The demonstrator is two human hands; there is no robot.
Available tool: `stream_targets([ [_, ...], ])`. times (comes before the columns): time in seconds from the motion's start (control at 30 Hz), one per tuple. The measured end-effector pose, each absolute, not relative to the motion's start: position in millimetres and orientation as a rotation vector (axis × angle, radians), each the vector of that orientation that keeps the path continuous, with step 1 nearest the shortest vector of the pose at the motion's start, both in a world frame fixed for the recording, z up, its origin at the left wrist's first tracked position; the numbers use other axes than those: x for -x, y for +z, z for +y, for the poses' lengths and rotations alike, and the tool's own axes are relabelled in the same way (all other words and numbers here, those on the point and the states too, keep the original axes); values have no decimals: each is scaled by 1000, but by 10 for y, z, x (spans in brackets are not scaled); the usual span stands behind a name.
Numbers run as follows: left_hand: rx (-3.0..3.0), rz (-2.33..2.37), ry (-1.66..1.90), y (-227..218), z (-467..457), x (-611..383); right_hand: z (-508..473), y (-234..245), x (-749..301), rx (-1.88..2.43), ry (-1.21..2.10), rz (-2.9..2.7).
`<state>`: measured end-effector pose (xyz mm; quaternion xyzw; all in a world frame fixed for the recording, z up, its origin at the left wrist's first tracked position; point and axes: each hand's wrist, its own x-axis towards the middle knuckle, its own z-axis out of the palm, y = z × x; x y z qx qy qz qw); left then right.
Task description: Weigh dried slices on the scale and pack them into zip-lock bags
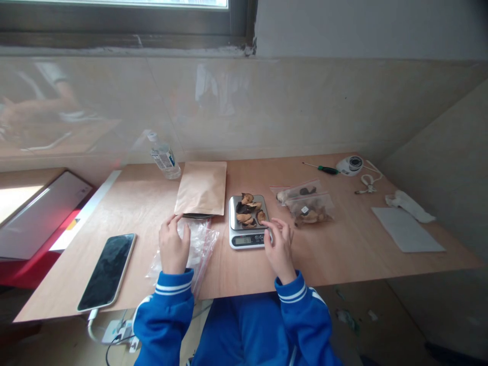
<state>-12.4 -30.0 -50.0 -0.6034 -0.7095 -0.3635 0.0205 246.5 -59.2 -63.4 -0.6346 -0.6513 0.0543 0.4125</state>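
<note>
from where I'm standing, dried brown pieces [247, 208] are piled on the scale [235, 240], middle of the table [343, 239] | left hand [174, 247]: thumb and fingers apart, tips by the mouth of the paper bag [202, 188], can't tell if touching | right hand [280, 248]: fingers loosely spread, at the scale's right edge

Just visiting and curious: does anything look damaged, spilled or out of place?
At the lower right corner of the window frame, the wall edge looks chipped: rough and dark against smoother paint. Nothing looks spilled around the digital scale.
</note>
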Motion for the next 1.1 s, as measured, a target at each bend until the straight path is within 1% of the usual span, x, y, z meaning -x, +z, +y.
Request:
stream_targets([
  [0.2,2170,-2230,-1030,-550,-915,-132,-370,-493,-2143,1591,55,-1921],
  [0.37,2228,-2277,-947,-664,-1168,-131,-164,-395,-1973,1668,-19,-1950],
  [0.5,2224,-2292,-911,-729,-1222,-124,-106,-350,-2013,1694,0,-1928],
  [0.63,2239,-2331,-943,-771,-1243,-125,-167,-454,-2273,1738,30,-1824],
  [0.83,2269,-2356,-977,-786,-1280,-91,-172,-724,-2591,1561,142,-1846],
  [0.97,2222,-2342,-1009,-798,-1325,-62,-185,-745,-2672,1454,290,-1708],
  [1.1,2213,-2346,-1109,-826,-1348,-5,-384,-740,-2846,1454,315,-1603],
])
